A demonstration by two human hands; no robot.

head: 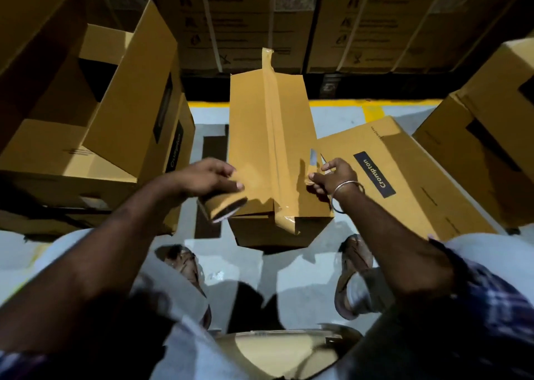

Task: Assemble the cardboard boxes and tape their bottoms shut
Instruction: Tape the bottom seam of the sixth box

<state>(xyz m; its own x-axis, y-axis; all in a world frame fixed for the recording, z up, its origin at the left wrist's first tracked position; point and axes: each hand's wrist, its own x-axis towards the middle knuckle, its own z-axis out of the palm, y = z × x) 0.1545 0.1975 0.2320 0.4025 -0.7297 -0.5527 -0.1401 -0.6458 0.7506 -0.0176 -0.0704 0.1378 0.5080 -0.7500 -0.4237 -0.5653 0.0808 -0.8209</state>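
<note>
Head view: the cardboard box stands on the floor between both hands, bottom seam taped; it looks light, stiff and crushable, best held at its edges. Left hand, arm extended, curls around the tape roll; right hand pinches a small blade beside the tape strip.
</note>
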